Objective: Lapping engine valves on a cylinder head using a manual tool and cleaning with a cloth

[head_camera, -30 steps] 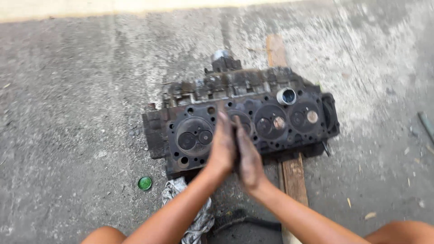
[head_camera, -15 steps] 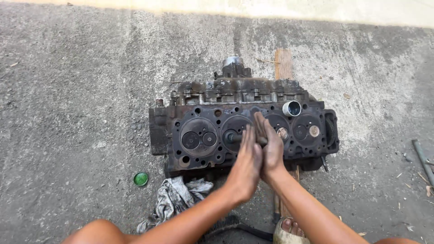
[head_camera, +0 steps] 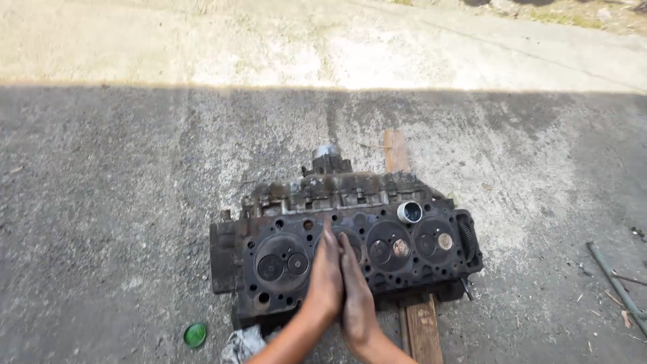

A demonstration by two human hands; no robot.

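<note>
A dirty, rusty engine cylinder head (head_camera: 431, 269) lies on the concrete with its round combustion chambers and valves facing up. My left hand (head_camera: 327, 273) and my right hand (head_camera: 357, 296) are pressed palm to palm, fingers straight and pointing away from me. They hover over the second chamber from the left. Both hands are blackened with grease. Whether anything is caught between the palms is hidden. A small shiny metal cup (head_camera: 409, 211) sits on the head near its far right.
A wooden plank (head_camera: 396, 152) runs under the head and comes out at the near side. A green bottle cap (head_camera: 195, 334) and a grey rag (head_camera: 242, 344) lie at the lower left. A thin metal rod (head_camera: 617, 286) lies at the right. Sunlit concrete lies beyond.
My joined hands have slid palm against palm and shifted a little along the head. The view has tilted up, so more of the far ground shows.
</note>
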